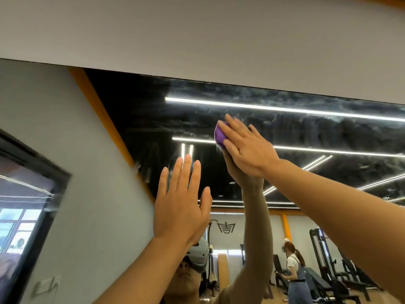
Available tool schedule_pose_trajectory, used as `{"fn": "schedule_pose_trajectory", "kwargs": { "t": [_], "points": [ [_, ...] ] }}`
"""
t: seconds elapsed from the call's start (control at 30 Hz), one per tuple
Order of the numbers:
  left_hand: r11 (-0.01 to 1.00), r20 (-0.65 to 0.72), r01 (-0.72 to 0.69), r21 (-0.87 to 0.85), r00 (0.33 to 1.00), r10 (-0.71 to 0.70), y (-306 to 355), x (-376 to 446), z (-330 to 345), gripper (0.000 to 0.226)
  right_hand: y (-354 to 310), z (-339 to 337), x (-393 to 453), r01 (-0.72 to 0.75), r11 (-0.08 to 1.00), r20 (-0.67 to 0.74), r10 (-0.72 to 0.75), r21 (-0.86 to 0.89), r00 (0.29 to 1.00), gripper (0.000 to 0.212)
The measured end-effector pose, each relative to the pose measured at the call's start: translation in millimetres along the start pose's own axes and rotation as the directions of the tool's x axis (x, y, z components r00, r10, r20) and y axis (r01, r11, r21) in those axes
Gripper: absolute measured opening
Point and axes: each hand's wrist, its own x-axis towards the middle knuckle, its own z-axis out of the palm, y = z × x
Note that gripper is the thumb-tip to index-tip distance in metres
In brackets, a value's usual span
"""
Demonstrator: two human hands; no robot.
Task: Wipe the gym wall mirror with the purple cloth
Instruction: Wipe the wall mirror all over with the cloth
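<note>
Purple cloth [219, 135] is bunched under the right hand [245, 148], which presses it against the upper part of the gym wall mirror [142, 119], close below the mirror's top edge; the fingers lie fairly straight over the cloth, only a purple lump showing at their left side. Left hand [180, 205] is raised lower and to the left, fingers straight and together, palm toward the glass; whether it touches the mirror cannot be told. Hazy smears cover the glass around and to the right of the cloth. Reflected light strips [285, 109] cross the dark area, and gym machines [324, 260] appear reflected at lower right.
</note>
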Motion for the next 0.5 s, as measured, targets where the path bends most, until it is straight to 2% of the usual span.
{"fn": "schedule_pose_trajectory", "kwargs": {
  "t": [0.1, 0.13, 0.17, 0.27, 0.37, 0.5],
  "points": [
    [1.000, 0.006, -0.001, -0.018, 1.000, 0.001, 0, 0, -1, 0.059, 4, -2, 16, -0.276, 0.956, -0.052, 0.281, 0.096, 0.958, 0.056],
    [1.000, 0.009, 0.000, -0.018, 1.000, 0.000, -1, -1, -1, 0.059, 1, 0, 17, -0.310, 0.945, -0.060, 0.317, 0.099, 0.947, 0.056],
    [1.000, 0.012, 0.000, -0.017, 1.000, 0.000, -1, -1, -1, 0.060, -4, 2, 14, -0.297, 0.951, -0.067, 0.303, 0.082, 0.951, 0.055],
    [1.000, 0.011, -0.003, -0.019, 1.000, 0.003, -1, -1, -1, 0.059, -21, 11, -12, -0.104, 0.992, -0.055, 0.108, 0.069, 0.993, 0.064],
    [1.000, 0.002, -0.012, 0.007, 1.000, 0.012, 0, 0, -2, 0.061, -23, 10, -37, 0.030, 0.995, -0.037, -0.026, 0.093, 0.999, 0.065],
    [1.000, 0.009, -0.022, 0.017, 1.000, 0.022, 0, 0, -4, 0.062, -5, 1, -26, 0.103, 0.989, -0.078, -0.112, -0.110, 0.991, 0.068]
  ]
}}
